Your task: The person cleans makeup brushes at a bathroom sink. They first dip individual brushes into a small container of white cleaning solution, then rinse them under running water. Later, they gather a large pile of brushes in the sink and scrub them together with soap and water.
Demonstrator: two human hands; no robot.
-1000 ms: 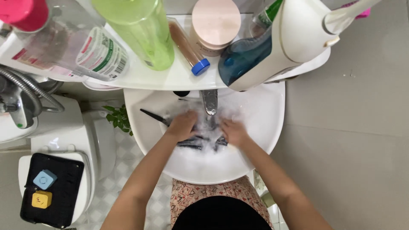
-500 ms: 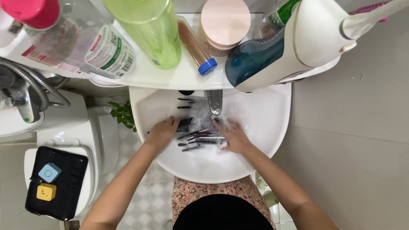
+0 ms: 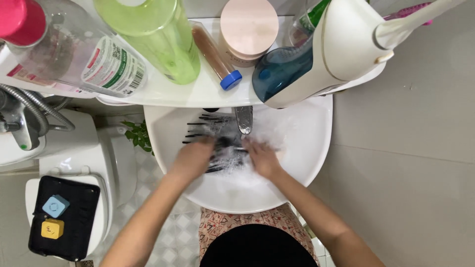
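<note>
A bundle of several thin black brushes (image 3: 210, 129) lies in foamy water in the round white sink (image 3: 307, 148), under the metal tap (image 3: 243, 119). My left hand (image 3: 192, 159) presses on the brush handles at the left. My right hand (image 3: 262, 158) rests on the same bundle just right of the tap, its fingers curled over the sudsy ends. Foam hides the brush tips between the two hands.
A white shelf (image 3: 198, 94) above the sink carries a green bottle (image 3: 158, 37), a clear bottle with a pink cap (image 3: 74, 49), a pink-lidded jar (image 3: 247, 27) and a blue-and-white device (image 3: 316, 59). A toilet (image 3: 69, 168) with a black case (image 3: 62, 217) stands left; grey wall right.
Both hands have shifted a little along the brush bundle, rubbing it in the foam. The brushes now fan out more toward the back left of the sink.
</note>
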